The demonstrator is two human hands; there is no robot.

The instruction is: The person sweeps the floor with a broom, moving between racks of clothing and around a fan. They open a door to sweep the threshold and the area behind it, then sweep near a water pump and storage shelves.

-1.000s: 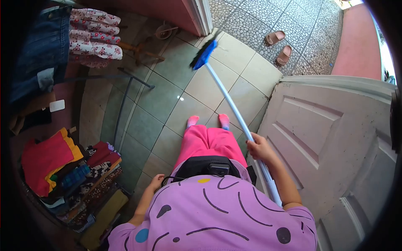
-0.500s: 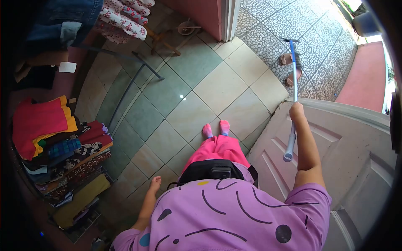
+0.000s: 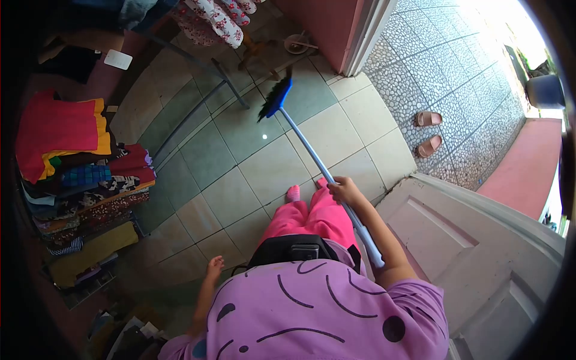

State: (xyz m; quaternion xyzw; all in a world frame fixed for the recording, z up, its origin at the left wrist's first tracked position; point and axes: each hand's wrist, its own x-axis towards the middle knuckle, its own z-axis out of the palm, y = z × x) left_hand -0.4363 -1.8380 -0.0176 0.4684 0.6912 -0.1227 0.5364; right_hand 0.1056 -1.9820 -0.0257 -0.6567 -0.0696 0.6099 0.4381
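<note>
My right hand [image 3: 345, 191] is wrapped round the pale grey-blue handle of a broom [image 3: 309, 147]. The broom points away to the upper left, its blue head and dark bristles over the tiled floor [image 3: 270, 171] near the metal rack leg. The thicker end of the handle lies along my right forearm. Low at my left side hangs my left hand [image 3: 215, 264], holding nothing, with its fingers loosely bent and a little apart.
Folded clothes [image 3: 78, 144] are stacked on the left, below a metal rack [image 3: 219, 90] with hanging garments. A white panelled door [image 3: 438, 231] stands on the right. Brown sandals [image 3: 428, 146] lie on the pebbled paving outside. A dustpan-like dish [image 3: 296, 44] sits by the pink wall.
The broom has swung left from the doorway paving to over the indoor tiles. My right hand has moved left and closer to my body. My left hand stays low at my side.
</note>
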